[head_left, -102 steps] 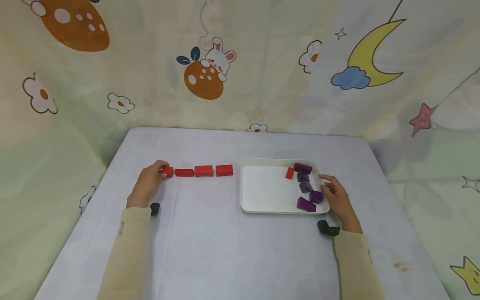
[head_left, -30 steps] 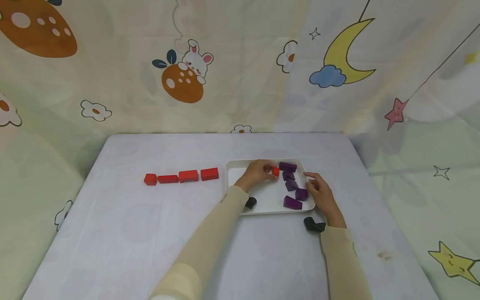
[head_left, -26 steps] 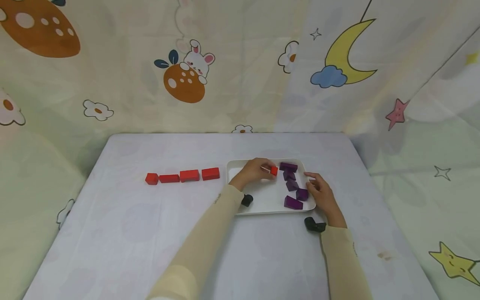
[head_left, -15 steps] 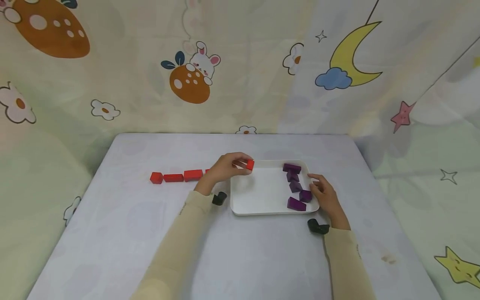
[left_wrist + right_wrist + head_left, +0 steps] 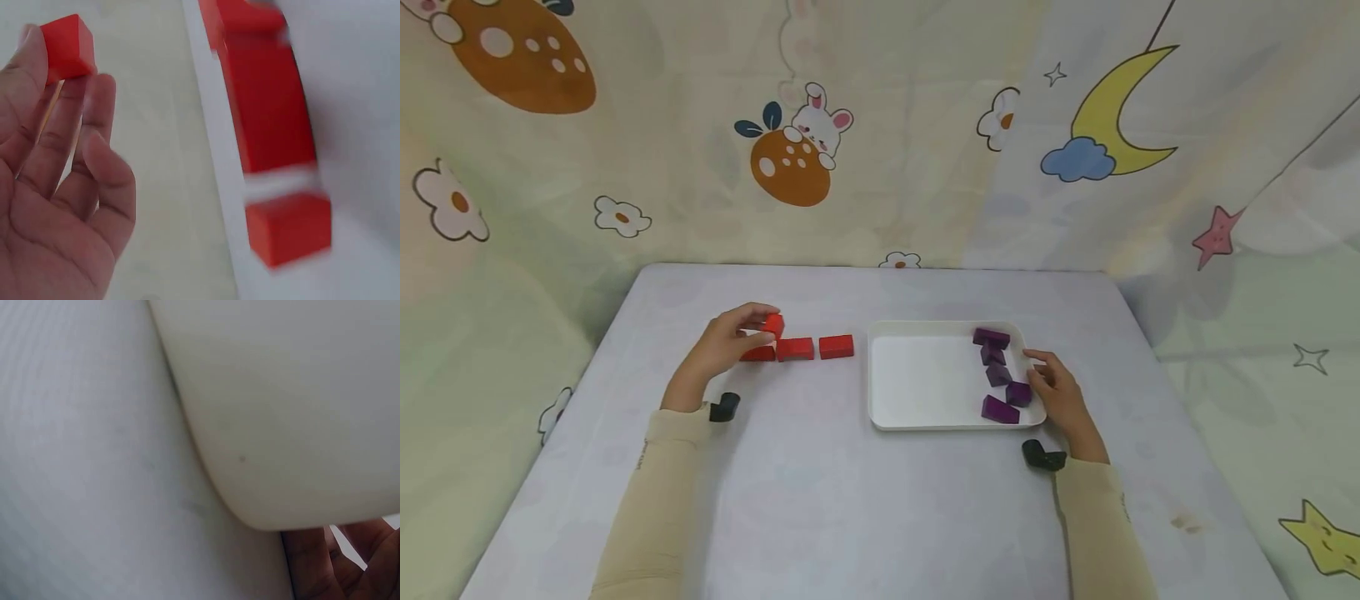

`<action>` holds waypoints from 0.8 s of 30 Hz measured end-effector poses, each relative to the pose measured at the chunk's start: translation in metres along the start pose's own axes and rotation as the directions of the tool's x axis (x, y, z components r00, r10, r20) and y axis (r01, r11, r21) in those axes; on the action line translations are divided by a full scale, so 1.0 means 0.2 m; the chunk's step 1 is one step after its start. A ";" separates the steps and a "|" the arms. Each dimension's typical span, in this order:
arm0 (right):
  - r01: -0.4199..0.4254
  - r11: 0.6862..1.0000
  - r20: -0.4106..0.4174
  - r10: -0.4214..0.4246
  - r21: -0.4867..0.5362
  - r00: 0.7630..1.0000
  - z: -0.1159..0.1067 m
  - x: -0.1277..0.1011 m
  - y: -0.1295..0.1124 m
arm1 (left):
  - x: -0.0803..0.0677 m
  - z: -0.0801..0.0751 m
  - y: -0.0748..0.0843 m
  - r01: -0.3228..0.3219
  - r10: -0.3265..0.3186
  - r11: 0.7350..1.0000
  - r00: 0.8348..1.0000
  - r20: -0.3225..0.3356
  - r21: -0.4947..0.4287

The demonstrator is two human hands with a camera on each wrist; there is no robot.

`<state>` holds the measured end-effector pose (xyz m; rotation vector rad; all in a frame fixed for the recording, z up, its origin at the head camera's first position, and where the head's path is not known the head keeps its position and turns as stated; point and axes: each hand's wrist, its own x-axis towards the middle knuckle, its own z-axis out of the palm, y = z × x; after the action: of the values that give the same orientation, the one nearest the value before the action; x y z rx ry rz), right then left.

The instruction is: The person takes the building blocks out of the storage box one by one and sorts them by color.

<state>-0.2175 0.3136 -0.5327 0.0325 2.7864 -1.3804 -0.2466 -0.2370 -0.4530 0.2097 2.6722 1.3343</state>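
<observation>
As the small bright-red, roughly cubic block (image 5: 773,325) is carried clear of the shallow, white, rectangular tray (image 5: 917,383), no red is left inside; only five dark-purple, angular blocks (image 5: 997,376) are seen there, grouped towards the right end. The red block is pinched between the thumb and fingers of the left hand (image 5: 715,348); it is held over or just behind a row on the white cloth-covered tabletop (image 5: 880,517), which of these cannot be told. In that row, left of the tray, three oblong red blocks (image 5: 795,348) are made out; its left end is hidden by the hand. The right hand (image 5: 1058,392) is little changed: its fingers are relaxed against the tray's right end, with nothing seen gripped. Red is thereby judged to be fully separated from purple.
</observation>
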 end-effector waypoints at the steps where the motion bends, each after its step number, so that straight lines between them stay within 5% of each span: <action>1: 0.001 1.000 0.003 -0.001 -0.002 1.000 0.00 0.00 0.00 | -0.02 -0.03 -0.03 0.027 -0.027 0.999 0.999 -0.024 0.020; 6: 0.003 1.000 0.008 -0.003 -0.004 1.000 0.00 -0.01 -0.01 | -0.09 -0.18 -0.17 0.116 -0.103 0.986 0.988 -0.112 0.122; 12: -0.014 1.000 0.015 0.014 -0.005 1.000 0.00 -0.01 -0.01 | -0.14 -0.27 -0.33 0.120 -0.088 0.968 0.985 -0.152 0.219; 24: -0.007 1.000 0.006 0.007 -0.001 1.000 0.00 -0.01 -0.01 | -0.18 -0.29 -0.46 0.241 -0.235 0.935 0.970 -0.056 0.258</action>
<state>-0.2161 0.3120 -0.5304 0.0387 2.7791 -1.3753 -0.2282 -0.3432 -0.4891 -0.1016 2.7800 0.9156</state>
